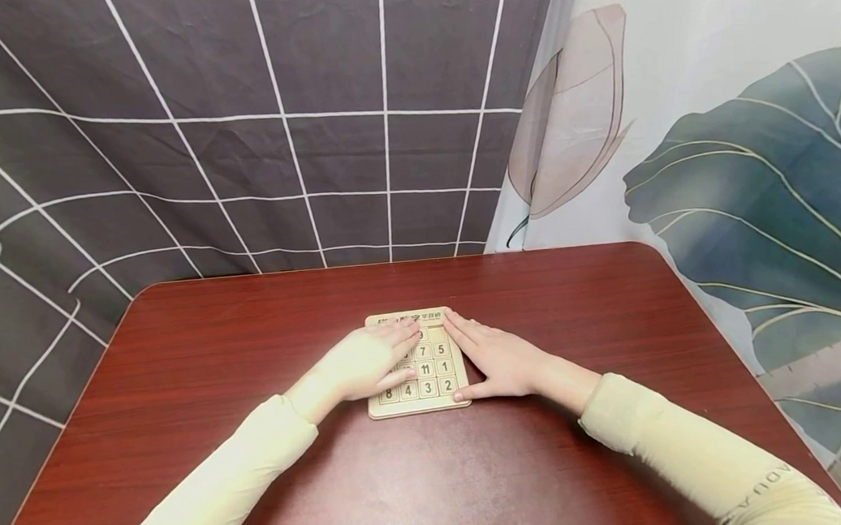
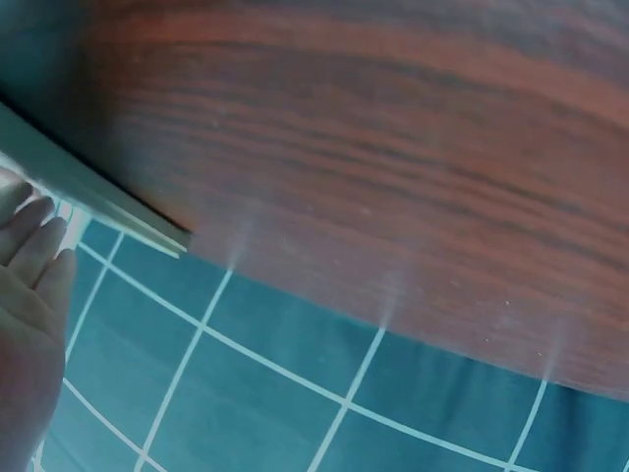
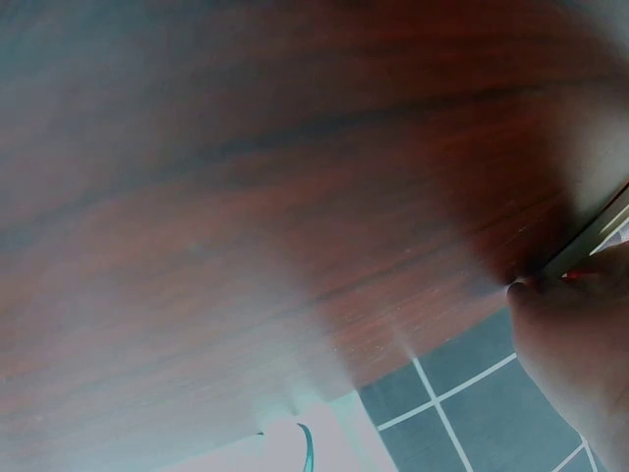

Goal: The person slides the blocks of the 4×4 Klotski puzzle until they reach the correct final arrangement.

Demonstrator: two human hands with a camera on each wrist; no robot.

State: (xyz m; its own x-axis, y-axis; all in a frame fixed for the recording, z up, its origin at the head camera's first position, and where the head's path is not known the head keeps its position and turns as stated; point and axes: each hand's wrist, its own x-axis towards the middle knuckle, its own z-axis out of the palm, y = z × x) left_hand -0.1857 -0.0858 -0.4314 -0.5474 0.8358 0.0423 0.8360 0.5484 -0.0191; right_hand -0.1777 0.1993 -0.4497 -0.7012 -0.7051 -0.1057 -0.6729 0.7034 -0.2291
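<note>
A pale wooden number slide puzzle (image 1: 418, 407) lies flat on the table, its tiles marked with black digits. Over its left part rests my left hand (image 1: 369, 360), fingers extended across the upper tiles and thumb lower down, hiding several tiles. My right hand (image 1: 506, 362) lies along the puzzle's right edge, with straight fingertips at the top right corner and the thumb touching near the bottom right corner. The left wrist view catches the left hand (image 2: 34, 324) beside the board's edge (image 2: 108, 202). Part of the right hand (image 3: 575, 329) shows in the right wrist view.
The reddish-brown wooden table (image 1: 248, 315) extends around the puzzle, with rounded far corners. Behind it hangs a dark curtain (image 1: 340, 154) with a white grid. A white curtain with a leaf print (image 1: 766, 181) hangs at the right.
</note>
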